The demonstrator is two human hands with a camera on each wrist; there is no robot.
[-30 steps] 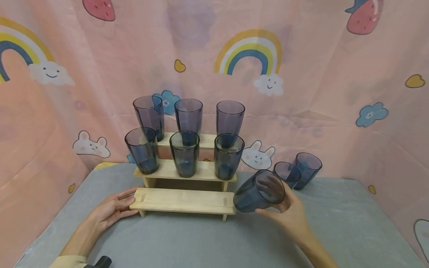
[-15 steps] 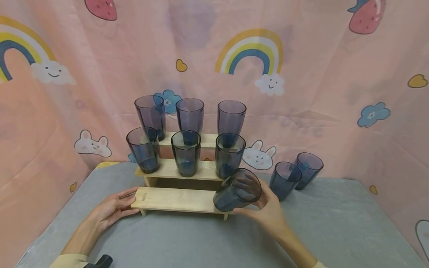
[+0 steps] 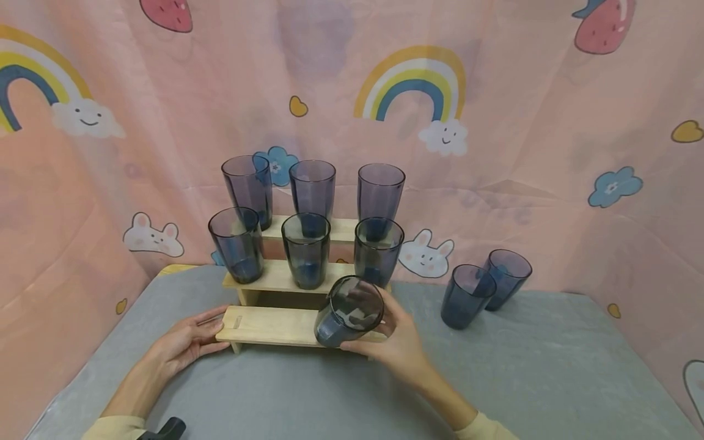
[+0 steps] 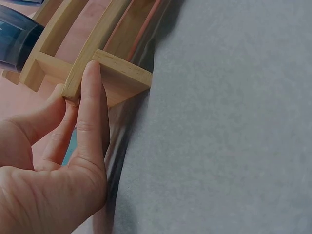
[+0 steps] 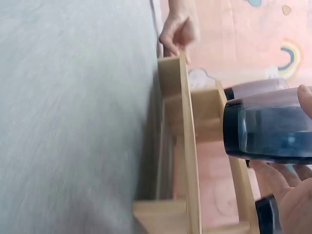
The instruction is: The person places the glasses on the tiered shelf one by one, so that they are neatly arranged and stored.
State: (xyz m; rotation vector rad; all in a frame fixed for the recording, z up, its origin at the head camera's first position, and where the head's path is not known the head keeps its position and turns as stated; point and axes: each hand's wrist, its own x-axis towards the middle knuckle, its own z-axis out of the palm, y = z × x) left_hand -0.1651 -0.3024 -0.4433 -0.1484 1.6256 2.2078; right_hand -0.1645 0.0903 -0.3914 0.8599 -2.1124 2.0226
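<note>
Pink cloth printed with rainbows, clouds, bunnies and strawberries hung behind a grey table (image 3: 550,379), and no writing or label could be read on any of it. The right hand (image 3: 398,342) curled its fingers round a dark blue glass (image 3: 348,311), tilted with its mouth toward the camera, over the right part of the lowest step of a wooden stepped rack (image 3: 269,325). Just beyond that grip, six more glasses (image 3: 305,250) stood upright on the two higher steps. Off to the right of the held glass, well apart from it, two spare glasses (image 3: 484,287) stood on the table, touching or nearly so.

Only the left-wrist view showed how the left hand (image 4: 53,165) pinched the rack's end board between its thumb and one long finger (image 4: 90,112); from the head view it merely seemed to rest there. The right-wrist view showed the glass's thick base clear above the lowest step.
</note>
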